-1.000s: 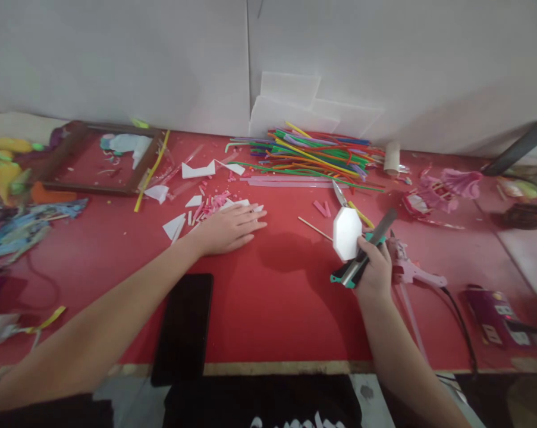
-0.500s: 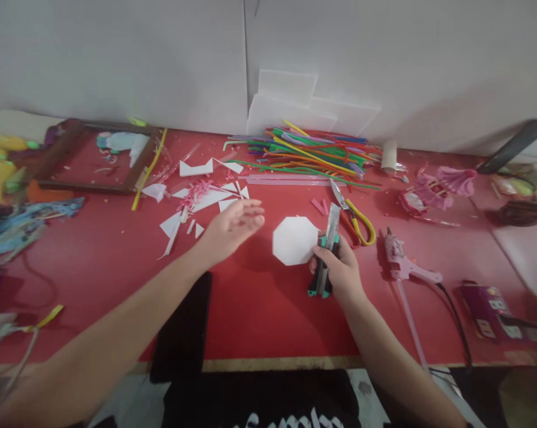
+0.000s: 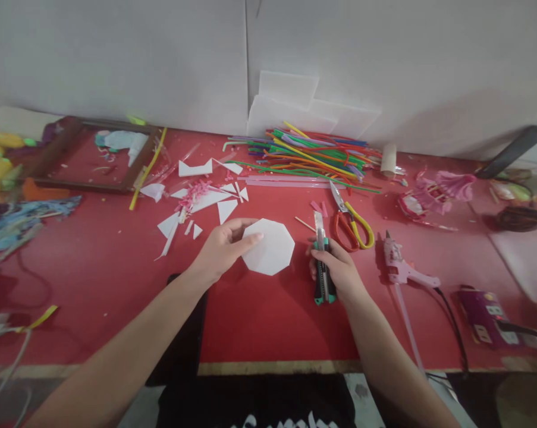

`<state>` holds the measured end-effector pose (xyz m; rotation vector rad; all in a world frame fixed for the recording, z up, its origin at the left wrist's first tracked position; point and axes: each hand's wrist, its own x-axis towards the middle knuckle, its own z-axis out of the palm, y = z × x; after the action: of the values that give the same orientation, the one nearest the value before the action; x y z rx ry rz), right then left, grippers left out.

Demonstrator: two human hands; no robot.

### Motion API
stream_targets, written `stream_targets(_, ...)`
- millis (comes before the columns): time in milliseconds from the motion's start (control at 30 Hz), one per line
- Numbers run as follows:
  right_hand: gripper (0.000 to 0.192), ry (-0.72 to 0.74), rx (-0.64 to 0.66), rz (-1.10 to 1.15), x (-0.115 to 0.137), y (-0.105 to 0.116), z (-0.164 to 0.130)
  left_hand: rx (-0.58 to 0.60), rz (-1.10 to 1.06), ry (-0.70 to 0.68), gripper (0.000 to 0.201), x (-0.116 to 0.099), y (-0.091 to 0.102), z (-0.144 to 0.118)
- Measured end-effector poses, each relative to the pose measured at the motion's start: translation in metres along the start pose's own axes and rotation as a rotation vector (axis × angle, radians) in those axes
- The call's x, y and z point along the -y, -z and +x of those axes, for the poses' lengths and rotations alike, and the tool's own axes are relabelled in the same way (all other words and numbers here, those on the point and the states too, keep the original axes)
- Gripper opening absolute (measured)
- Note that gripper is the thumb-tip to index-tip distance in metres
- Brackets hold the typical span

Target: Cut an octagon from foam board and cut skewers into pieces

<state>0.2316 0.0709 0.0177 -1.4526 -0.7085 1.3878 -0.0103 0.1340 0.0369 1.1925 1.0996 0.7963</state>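
This seems to be a handicraft workplace, arranged on a red-topped table (image 3: 259, 333) which stands against a pale grey wall (image 3: 361, 59). The tools and materials show it: one can see a many-coloured heap of pipe cleaners (image 3: 315, 153), a pink hot glue gun (image 3: 398, 267), scissors (image 3: 346, 213), a utility knife (image 3: 324, 276), white offcuts (image 3: 228, 210) and pink shreds (image 3: 197, 193). Whether the room belongs to a home or a business, I cannot tell.
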Motion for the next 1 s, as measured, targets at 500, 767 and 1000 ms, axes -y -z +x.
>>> stream_targets(500, 0.045, 0.115, 0.079, 0.154, -0.007, -0.050, 0.025, -0.328, -0.134, -0.105, 0.040, 0.024, 0.001, 0.010)
stream_targets(767, 0.044, 0.158, 0.064, 0.241, -0.014, -0.052, 0.031, -0.213, -0.158, -0.178, 0.054, 0.021, 0.009, 0.007)
stream_targets(1000, 0.046, 0.157, 0.014, 0.250, -0.013, -0.052, 0.030, 0.068, 0.019, -0.294, 0.119, 0.029, 0.001, -0.001)
